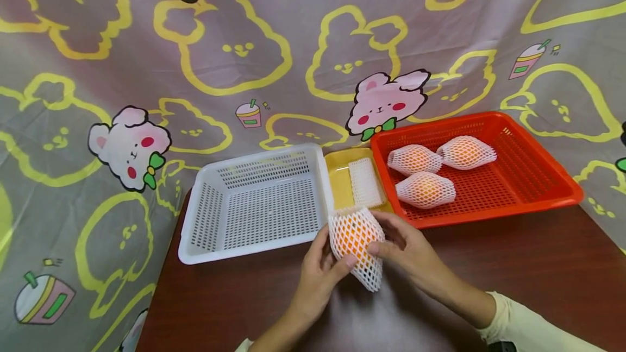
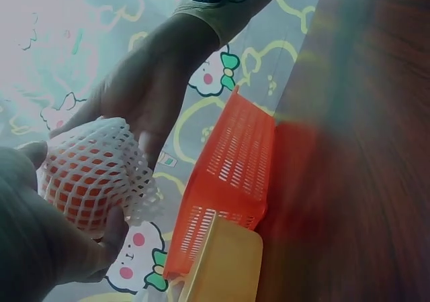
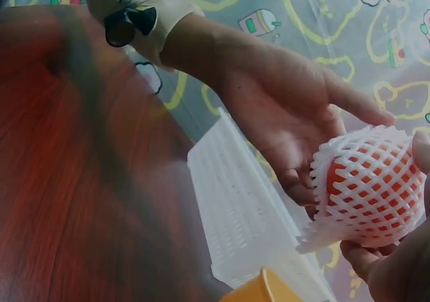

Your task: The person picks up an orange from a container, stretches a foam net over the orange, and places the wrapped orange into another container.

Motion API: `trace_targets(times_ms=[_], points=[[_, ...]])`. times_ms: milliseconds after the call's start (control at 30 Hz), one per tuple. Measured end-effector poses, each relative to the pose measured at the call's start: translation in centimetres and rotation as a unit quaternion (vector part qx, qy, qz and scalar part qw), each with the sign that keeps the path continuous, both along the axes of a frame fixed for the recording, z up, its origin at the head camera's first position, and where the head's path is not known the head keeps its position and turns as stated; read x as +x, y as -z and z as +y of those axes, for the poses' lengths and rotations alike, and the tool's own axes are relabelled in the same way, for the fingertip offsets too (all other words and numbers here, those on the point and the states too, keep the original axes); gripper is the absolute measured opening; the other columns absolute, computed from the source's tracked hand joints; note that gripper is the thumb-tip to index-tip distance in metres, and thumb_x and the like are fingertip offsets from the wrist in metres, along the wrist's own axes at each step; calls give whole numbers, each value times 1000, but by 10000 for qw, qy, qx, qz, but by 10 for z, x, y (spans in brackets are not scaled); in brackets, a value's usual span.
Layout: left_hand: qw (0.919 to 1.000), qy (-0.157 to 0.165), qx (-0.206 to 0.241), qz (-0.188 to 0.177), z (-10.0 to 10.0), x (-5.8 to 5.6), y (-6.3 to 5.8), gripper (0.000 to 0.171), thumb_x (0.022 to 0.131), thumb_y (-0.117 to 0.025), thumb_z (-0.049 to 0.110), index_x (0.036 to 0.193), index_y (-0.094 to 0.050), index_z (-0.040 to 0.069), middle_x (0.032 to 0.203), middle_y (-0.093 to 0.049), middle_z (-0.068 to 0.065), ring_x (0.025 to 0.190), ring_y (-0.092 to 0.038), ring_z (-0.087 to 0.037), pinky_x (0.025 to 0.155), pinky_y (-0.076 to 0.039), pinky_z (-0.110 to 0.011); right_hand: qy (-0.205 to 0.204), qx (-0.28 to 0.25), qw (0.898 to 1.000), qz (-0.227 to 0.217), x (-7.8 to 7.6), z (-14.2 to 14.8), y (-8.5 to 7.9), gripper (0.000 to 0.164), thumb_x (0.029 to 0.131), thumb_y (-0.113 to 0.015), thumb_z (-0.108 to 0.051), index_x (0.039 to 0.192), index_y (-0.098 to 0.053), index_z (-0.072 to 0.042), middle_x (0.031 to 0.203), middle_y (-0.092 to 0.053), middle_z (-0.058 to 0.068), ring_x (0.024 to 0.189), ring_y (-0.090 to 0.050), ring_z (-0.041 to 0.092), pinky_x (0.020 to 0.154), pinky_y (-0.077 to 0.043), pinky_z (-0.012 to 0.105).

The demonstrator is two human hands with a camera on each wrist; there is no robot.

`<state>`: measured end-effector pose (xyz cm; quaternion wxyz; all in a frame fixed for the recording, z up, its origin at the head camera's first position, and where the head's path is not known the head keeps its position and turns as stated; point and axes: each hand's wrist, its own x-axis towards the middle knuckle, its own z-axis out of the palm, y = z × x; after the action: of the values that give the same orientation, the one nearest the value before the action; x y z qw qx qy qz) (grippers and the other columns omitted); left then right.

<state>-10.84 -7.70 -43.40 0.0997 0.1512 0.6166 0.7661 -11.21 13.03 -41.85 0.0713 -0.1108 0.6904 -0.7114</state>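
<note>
Both hands hold an orange-coloured round fruit in a white foam net (image 1: 356, 240) over the table's near side. My left hand (image 1: 317, 273) grips it from the left, thumb across the front and fingers behind. From the right, my right hand (image 1: 415, 254) pinches it with the thumb on the front of the net. The net's lower end tapers past the fruit; its open rim faces the yellow tray (image 1: 340, 178). In the right wrist view the netted fruit (image 3: 373, 188) shows between both hands, and the left wrist view shows the net (image 2: 97, 174) wrapped around it.
A white perforated basket (image 1: 254, 243) stands at left. Flat white foam nets (image 1: 365, 183) lie in the yellow tray. The red basket (image 1: 489, 213) at right contains three netted fruits, one of them (image 1: 425, 190) nearest me. A patterned cloth (image 1: 293, 26) hangs behind the brown table (image 1: 220, 308).
</note>
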Motion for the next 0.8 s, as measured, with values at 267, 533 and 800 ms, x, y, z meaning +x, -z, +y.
trace_targets(times_ms=[267, 533, 800], points=[[9976, -433, -495, 213, -1, -3, -3, 60, 91, -76, 13, 145, -51, 6, 136, -59, -15, 118, -62, -15, 103, -53, -27, -347, -59, 9994, 19, 0, 3, 0, 72, 93, -76, -13, 150, -38, 8, 146, -46, 32, 120, -60, 2, 98, -53, 19], [9993, -180, 266, -200, -2, 1, 7, 74, 86, -81, 6, 148, -43, -5, 141, -55, -22, 123, -64, -16, 103, -55, -30, -448, 65, 9990, -54, -4, 2, 11, 72, 86, -83, -9, 145, -45, 5, 144, -51, 28, 117, -64, 8, 96, -55, 22], [9992, -145, 359, -87, -2, -1, 10, 74, 86, -81, 4, 148, -43, -7, 145, -53, -28, 125, -63, -17, 104, -54, -32, -468, -36, 9989, -18, -3, 1, 14, 74, 84, -84, -8, 146, -45, 2, 141, -52, 26, 113, -64, 11, 92, -58, 26]])
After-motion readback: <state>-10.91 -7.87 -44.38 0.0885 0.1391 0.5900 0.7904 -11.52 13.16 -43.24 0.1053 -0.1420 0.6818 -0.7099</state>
